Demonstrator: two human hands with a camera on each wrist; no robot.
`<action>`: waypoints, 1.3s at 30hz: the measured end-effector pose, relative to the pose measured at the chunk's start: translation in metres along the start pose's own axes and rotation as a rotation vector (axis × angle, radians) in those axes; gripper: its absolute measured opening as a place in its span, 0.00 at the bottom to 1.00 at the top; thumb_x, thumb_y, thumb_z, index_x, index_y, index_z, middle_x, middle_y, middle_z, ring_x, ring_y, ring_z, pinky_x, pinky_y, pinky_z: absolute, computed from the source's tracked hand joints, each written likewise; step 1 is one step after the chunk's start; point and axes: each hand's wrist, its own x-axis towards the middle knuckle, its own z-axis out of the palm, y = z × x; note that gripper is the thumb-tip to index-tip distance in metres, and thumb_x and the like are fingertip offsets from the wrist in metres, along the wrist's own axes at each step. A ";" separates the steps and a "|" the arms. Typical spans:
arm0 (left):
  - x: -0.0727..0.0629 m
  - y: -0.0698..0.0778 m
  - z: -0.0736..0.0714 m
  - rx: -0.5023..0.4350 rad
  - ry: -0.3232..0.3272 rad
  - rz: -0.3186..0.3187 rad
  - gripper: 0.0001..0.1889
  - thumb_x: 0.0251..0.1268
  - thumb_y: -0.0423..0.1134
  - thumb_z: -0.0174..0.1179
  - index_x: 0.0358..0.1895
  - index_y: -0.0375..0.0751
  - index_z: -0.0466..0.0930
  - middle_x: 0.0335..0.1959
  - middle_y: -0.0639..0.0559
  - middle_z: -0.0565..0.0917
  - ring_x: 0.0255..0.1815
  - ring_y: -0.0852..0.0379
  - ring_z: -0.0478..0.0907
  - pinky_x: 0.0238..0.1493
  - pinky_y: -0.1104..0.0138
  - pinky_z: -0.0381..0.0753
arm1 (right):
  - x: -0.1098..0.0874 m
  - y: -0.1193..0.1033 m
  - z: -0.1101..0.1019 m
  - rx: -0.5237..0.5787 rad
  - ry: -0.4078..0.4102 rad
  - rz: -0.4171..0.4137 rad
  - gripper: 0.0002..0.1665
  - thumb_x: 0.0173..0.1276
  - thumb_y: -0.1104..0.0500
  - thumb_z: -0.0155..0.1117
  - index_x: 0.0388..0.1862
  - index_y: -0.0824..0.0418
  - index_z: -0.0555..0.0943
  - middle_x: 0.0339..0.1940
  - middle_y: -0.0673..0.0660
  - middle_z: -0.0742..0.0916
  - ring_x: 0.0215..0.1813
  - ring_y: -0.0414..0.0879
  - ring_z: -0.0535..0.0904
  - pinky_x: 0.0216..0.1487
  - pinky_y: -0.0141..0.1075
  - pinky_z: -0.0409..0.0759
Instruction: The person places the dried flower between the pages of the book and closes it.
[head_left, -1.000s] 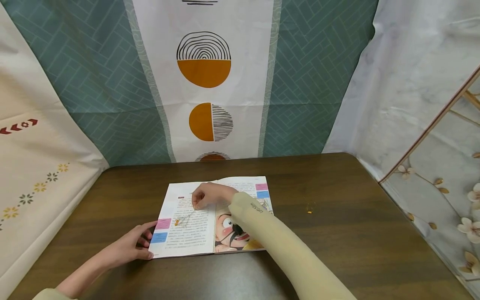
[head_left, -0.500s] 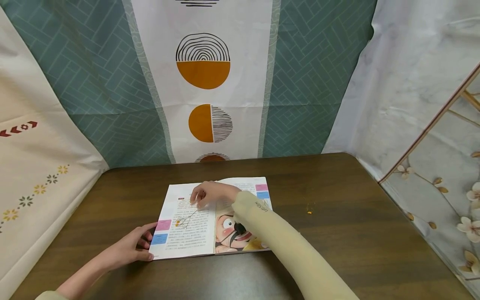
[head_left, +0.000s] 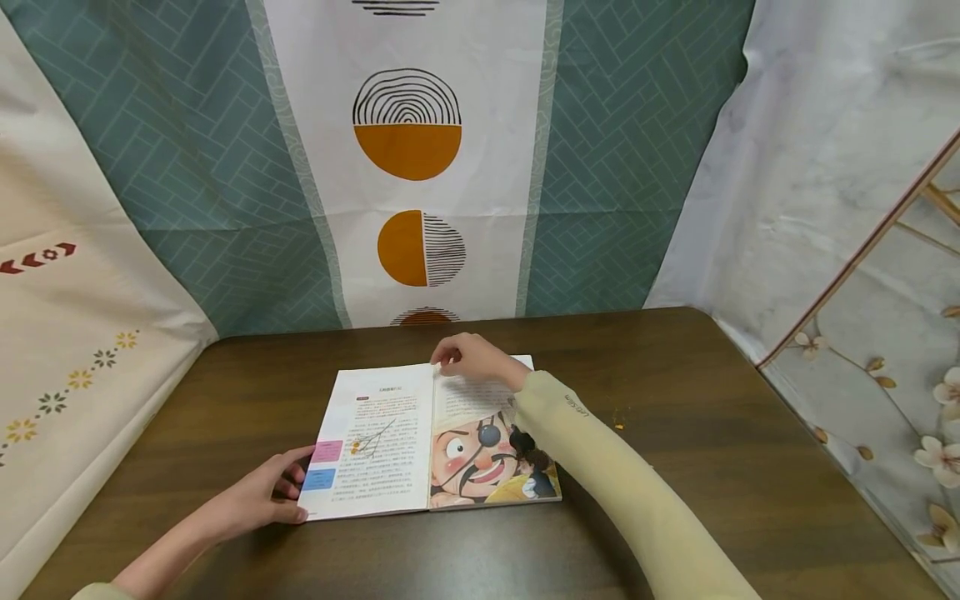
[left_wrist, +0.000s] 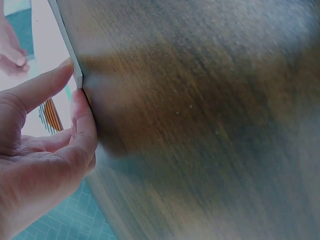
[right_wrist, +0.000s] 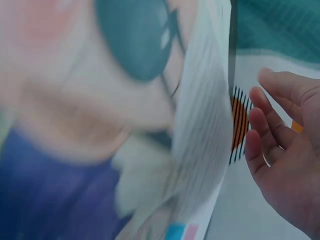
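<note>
An open book lies on the table, text on its left page and a cartoon pirate on its right page. On the left page rests a thin dried flower sprig with a small yellow bloom. My left hand holds the book's near left corner; in the left wrist view the thumb and a finger meet at that corner. Over the book's top edge, by the centre fold, hovers my right hand. Its fingers are loosely bent with nothing between them, beyond the page edge in the right wrist view.
Another small yellow sprig lies on the brown wooden table, right of the book. Patterned cloth hangs behind the table, with pale cloths at both sides.
My right hand has let go of the sprig and moved up and right to the book's top edge. The sprig stays on the left page. My left hand has kept its place.
</note>
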 end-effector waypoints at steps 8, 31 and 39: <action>0.000 0.002 -0.001 -0.024 0.000 0.018 0.48 0.53 0.32 0.72 0.73 0.22 0.50 0.47 0.39 0.68 0.43 0.52 0.71 0.39 0.73 0.73 | -0.021 0.027 -0.013 0.019 0.106 0.064 0.12 0.72 0.60 0.62 0.52 0.59 0.83 0.47 0.55 0.85 0.47 0.45 0.78 0.55 0.38 0.78; -0.005 -0.005 0.003 -0.031 -0.008 0.022 0.48 0.53 0.34 0.72 0.72 0.21 0.51 0.46 0.40 0.68 0.41 0.62 0.71 0.40 0.73 0.75 | -0.106 0.027 -0.015 -0.088 0.219 -0.029 0.16 0.69 0.59 0.65 0.54 0.64 0.81 0.48 0.58 0.84 0.48 0.49 0.77 0.53 0.45 0.74; -0.003 -0.003 0.001 -0.021 0.008 0.042 0.47 0.54 0.34 0.72 0.72 0.21 0.52 0.46 0.40 0.68 0.42 0.58 0.72 0.40 0.73 0.75 | -0.146 0.006 0.002 0.003 0.250 -0.006 0.22 0.72 0.59 0.60 0.63 0.61 0.76 0.50 0.57 0.82 0.52 0.51 0.76 0.56 0.49 0.71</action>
